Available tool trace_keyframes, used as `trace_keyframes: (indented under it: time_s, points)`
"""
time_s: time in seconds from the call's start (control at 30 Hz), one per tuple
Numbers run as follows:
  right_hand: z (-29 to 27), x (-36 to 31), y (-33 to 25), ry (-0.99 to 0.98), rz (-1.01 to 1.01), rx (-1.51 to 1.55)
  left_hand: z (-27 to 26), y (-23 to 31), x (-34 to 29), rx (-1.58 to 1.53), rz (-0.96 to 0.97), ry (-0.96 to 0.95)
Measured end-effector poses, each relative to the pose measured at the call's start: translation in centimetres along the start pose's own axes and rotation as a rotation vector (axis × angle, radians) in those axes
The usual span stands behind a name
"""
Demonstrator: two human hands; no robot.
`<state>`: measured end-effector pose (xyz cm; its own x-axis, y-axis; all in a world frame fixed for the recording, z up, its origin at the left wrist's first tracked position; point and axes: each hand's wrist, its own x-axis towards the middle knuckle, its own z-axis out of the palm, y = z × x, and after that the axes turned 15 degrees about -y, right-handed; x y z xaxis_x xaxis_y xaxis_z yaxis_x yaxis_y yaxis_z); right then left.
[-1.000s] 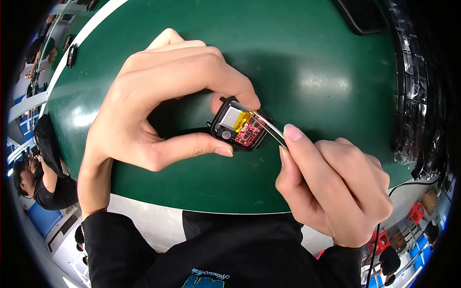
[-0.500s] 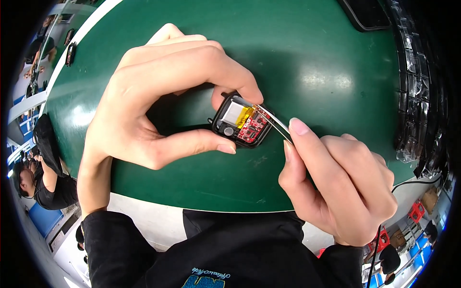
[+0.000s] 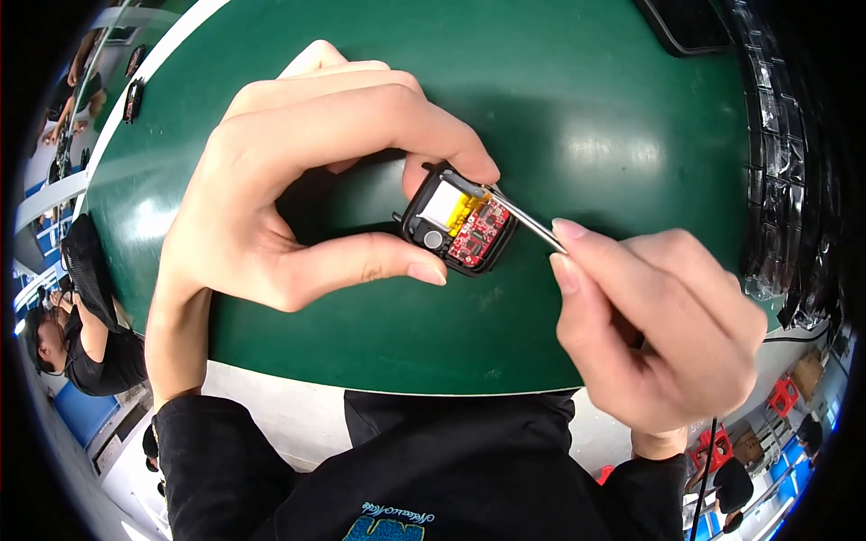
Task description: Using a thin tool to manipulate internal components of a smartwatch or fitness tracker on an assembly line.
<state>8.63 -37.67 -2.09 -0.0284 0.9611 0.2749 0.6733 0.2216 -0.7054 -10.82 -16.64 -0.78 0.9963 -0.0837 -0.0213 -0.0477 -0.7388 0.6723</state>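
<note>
My left hand (image 3: 271, 180) pinches a small black device housing (image 3: 417, 236) between thumb and fingers, just above the table. Its open face shows a silver battery (image 3: 443, 204) with yellow tape (image 3: 462, 219), a red circuit board (image 3: 481, 236) and a round silver part (image 3: 433, 240). My right hand (image 3: 667, 316) grips metal tweezers (image 3: 532, 222) between thumb and index finger. The tweezer tips meet the housing's upper right corner, close to the board and my left index fingertip. What the tips touch there is too small to make out.
A green table (image 3: 433, 334) lies under my hands. At the far right rests a black phone-like object (image 3: 690, 25), with a stack of black plastic trays (image 3: 780, 162) along the right edge. Other people sit at the left, beyond the table's white edge.
My right hand has moved right and slightly down, and the tweezers' arms have drawn closer together. The housing has shifted and turned slightly in my left hand.
</note>
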Motion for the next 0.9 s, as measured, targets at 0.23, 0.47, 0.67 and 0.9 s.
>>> trace_keyframes:
  time_s: [0.23, 0.47, 0.67, 0.9]
  points:
    - [-0.6, 0.1, -0.4, -0.043, 0.205, 0.159, 0.7, -0.4, 0.0, -0.041, 0.017, 0.036]
    - [-0.4, 0.0, -1.4, -0.049, 0.235, 0.035, 0.5, 0.1, 0.3, -0.045, 0.033, 0.041]
    - [-0.2, 0.0, -1.1, -0.031, 0.167, -0.055, 0.5, 0.4, 0.4, -0.029, 0.024, 0.053]
    - [-0.1, -0.1, -1.0, 0.002, 0.171, -0.04, 0.7, 0.2, 0.3, -0.016, 0.047, 0.058]
